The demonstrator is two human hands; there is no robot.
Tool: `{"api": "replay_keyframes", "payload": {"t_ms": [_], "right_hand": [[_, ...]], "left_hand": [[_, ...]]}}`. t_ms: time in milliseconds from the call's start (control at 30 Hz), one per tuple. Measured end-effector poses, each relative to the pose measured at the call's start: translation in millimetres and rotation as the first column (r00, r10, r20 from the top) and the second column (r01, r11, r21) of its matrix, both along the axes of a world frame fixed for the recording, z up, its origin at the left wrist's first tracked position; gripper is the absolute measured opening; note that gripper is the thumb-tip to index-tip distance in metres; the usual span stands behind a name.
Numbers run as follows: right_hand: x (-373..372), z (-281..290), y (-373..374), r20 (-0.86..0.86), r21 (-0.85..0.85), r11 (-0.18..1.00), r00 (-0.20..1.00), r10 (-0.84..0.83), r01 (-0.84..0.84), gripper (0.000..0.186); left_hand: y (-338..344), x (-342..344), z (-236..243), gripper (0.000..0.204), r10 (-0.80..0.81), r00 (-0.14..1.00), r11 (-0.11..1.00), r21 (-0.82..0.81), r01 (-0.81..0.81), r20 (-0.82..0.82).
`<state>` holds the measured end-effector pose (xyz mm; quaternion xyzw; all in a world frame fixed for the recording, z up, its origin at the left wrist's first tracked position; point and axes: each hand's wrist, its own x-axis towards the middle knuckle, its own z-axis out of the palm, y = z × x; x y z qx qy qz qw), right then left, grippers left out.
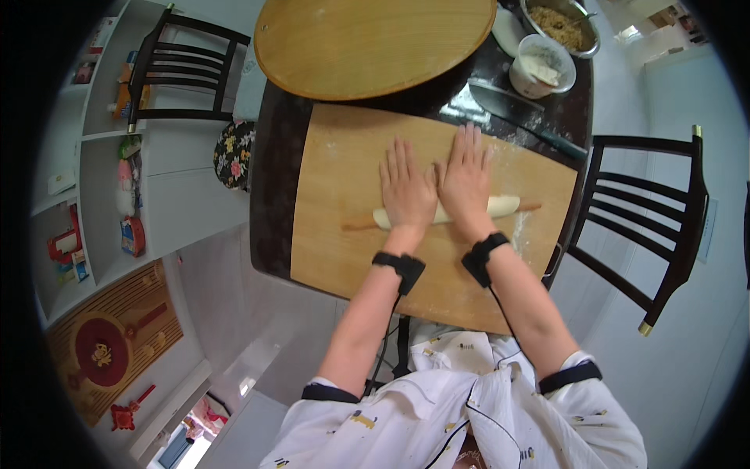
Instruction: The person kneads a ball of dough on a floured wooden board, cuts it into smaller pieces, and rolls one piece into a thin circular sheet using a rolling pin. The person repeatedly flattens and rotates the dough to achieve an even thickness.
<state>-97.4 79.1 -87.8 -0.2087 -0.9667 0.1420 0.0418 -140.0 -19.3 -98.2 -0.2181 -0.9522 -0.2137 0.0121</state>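
Observation:
Pale dough (504, 205) is wrapped around a thin wooden rolling pin (359, 224), whose bare ends stick out on both sides. The pin lies crosswise on a floured wooden board (340, 160). Flat on the dough roll, my left hand (408, 187) presses left of its middle, fingers stretched forward. My right hand (466, 180) lies beside it, palm down over the roll, its fingers also straight. The thumbs meet or nearly meet between the hands. Both palms hide the middle of the dough. Each wrist wears a black strap.
Beyond the board, a large round wooden board (375, 47) covers the dark table's (273, 180) far side. A cleaver (508, 105) lies at the far right, near a plastic tub of flour (541, 69) and a metal bowl (594, 39) of filling. Dark chairs (641, 211) flank the table.

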Motion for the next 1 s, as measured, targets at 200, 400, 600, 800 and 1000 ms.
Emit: {"api": "replay_keyframes", "payload": {"t_ms": [200, 400, 600, 800, 1000], "right_hand": [[74, -12, -1, 0.158, -0.088, 0.974, 0.962, 0.221, -0.21, 0.077], [25, -1, 23, 0.042, -0.022, 1.0, 0.999, 0.023, -0.022, 0.078], [76, 1, 31, 0.09, 0.037, 0.996, 0.993, 0.077, -0.08, 0.069], [29, -8, 64, -0.057, -0.028, 0.998, 0.997, -0.051, 0.049, 0.073], [212, 15, 54, 0.092, -0.061, 0.98, 0.976, 0.197, -0.191, 0.066]], "left_hand": [[-74, 61, -9, 0.064, -0.142, 0.981, 0.975, -0.152, 0.162, 0.132], [-50, -15, 11, 0.064, 0.013, 0.998, 0.991, -0.136, -0.003, 0.069], [-99, 26, 2, 0.064, -0.062, 0.991, 0.968, -0.235, 0.089, 0.122], [-85, -34, 6, 0.07, 0.023, 1.0, 0.981, -0.193, -0.023, -0.005], [-171, 120, 38, 0.064, -0.098, 0.972, 0.982, -0.137, 0.129, 0.215]]}}
